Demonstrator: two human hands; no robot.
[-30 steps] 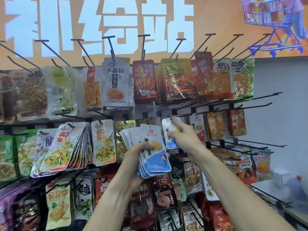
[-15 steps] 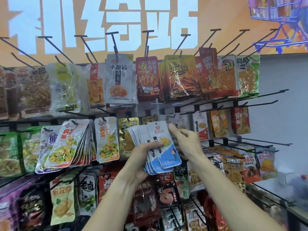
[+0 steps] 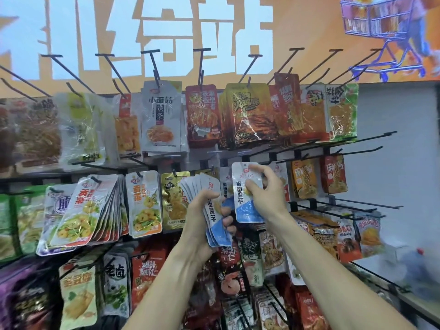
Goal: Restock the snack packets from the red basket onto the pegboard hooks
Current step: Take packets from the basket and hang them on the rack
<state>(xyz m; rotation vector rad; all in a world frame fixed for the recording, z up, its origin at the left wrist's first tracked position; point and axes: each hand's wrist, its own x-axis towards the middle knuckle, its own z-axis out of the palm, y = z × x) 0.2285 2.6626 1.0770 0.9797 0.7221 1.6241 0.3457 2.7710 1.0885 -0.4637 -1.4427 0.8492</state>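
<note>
Left hand: our left hand (image 3: 202, 211) is clenched around a fanned stack of white-and-blue packets (image 3: 215, 210), thumb across the front, fingers (image 3: 229, 221) curled behind the lower edge.
Right hand: just right of the stack, our right hand (image 3: 267, 194) pinches a single white-and-blue packet (image 3: 246, 198) upright, thumb on its face, fingertips over its top right corner.
Single packet: it sits right beside the stack, its top edge higher than the stack's.
Hooks: beyond the stack, black pegboard hooks (image 3: 345, 152) stick out toward us; the long ones up and right of the stack are bare.
Gold packet: a gold packet (image 3: 175, 201) hangs just left of the stack.
Red basket: we cannot see it.
Sign: above the stack, an orange banner (image 3: 297, 32) spans the wall.
</note>
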